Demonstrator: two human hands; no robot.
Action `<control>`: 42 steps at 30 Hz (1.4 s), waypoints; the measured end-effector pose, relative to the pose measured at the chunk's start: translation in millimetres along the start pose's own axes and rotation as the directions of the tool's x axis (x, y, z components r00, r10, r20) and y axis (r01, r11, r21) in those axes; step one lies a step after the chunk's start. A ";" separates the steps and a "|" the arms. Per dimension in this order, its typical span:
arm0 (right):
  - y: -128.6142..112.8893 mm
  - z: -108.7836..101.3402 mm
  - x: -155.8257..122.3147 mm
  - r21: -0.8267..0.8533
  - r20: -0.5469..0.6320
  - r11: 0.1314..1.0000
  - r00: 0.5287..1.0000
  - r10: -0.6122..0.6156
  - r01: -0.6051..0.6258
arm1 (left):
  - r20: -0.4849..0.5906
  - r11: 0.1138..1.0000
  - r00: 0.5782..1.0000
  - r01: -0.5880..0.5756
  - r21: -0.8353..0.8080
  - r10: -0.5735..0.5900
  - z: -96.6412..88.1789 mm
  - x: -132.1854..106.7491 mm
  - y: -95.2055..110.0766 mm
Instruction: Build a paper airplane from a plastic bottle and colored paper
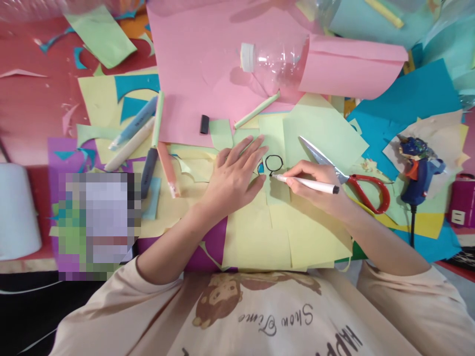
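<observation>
My right hand (315, 185) is closed around a white marker (309, 184), its tip touching a light green strip of paper (276, 133). A black circle outline (274, 163) is drawn on that strip, with a short line below it at the tip. My left hand (239, 173) lies flat with fingers stretched out on the paper, just left of the drawing. Close to my right hand rest scissors (367, 193) with red handles, blades apart. A small black marker cap (204, 124) lies beyond my left hand.
A clear plastic bottle (274, 57) wrapped in pink paper (352, 66) lies at the back. To the right is a blue glue gun (417, 180) with its cord. Several marker pens (133, 123) and paper scraps lie left. A white cylinder (17, 212) stands far left.
</observation>
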State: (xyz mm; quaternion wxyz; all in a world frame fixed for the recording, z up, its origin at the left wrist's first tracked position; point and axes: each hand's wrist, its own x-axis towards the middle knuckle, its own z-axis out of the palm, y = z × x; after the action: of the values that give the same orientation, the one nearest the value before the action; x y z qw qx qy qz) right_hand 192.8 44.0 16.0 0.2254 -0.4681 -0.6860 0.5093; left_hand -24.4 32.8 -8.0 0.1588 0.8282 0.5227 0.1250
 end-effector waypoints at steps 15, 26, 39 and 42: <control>-0.5 -2.0 2.7 -0.063 0.089 0.994 0.993 -0.078 0.084 | 0.003 1.000 1.000 0.010 -0.008 -0.010 -1.2 0.7 1.1; -0.7 -2.1 2.4 -0.096 0.098 0.995 0.995 -0.028 0.037 | -0.004 1.000 1.000 0.016 -0.002 -0.016 -0.6 0.2 1.0; -3.7 -3.9 2.9 -0.086 0.148 0.996 0.989 0.013 -0.001 | -0.017 1.000 1.000 0.000 0.024 0.000 0.4 -0.5 0.7; -6.7 -5.2 3.2 -0.091 0.165 0.996 0.986 0.005 0.010 | -0.012 1.000 1.000 0.010 0.007 -0.010 0.7 -0.3 0.6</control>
State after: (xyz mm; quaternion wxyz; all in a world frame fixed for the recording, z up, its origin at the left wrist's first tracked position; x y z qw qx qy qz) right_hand 192.7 49.0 23.5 0.1470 -0.4333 -0.7254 0.5142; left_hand -23.8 32.2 -8.4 0.1531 0.8253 0.5284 0.1274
